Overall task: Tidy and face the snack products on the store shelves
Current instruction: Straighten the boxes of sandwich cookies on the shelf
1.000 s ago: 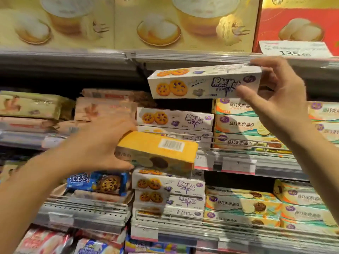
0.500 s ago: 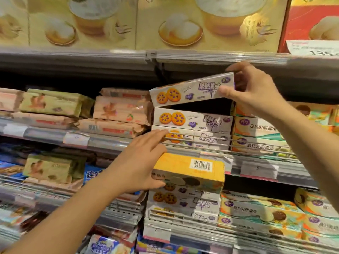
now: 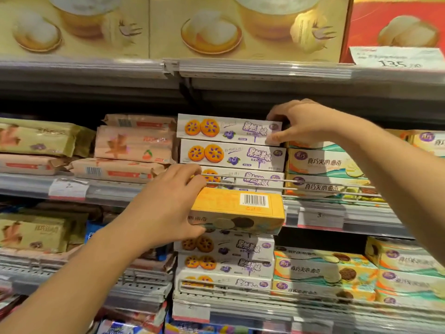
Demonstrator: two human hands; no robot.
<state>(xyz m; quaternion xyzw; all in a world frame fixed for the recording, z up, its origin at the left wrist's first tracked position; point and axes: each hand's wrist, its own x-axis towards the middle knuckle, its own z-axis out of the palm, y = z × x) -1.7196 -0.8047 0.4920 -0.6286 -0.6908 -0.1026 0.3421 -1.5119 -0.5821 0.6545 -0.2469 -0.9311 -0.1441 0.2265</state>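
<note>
On the middle shelf's left side, pink packets (image 3: 134, 144) are lying stacked. Just right, the left hand (image 3: 166, 208) is gripping an orange box (image 3: 237, 212) in front of the shelf rail (image 3: 313, 182), fingers curled over its top, thumb underneath. Farther right, the right hand (image 3: 301, 122) is pinching the top purple box (image 3: 228, 128) of its stack at the right end, beside teal boxes (image 3: 320, 162).

Grey metal shelving (image 3: 265, 71) in tiers, wire front rails (image 3: 313, 182), under seemingly warm, yellowish store lighting.
</note>
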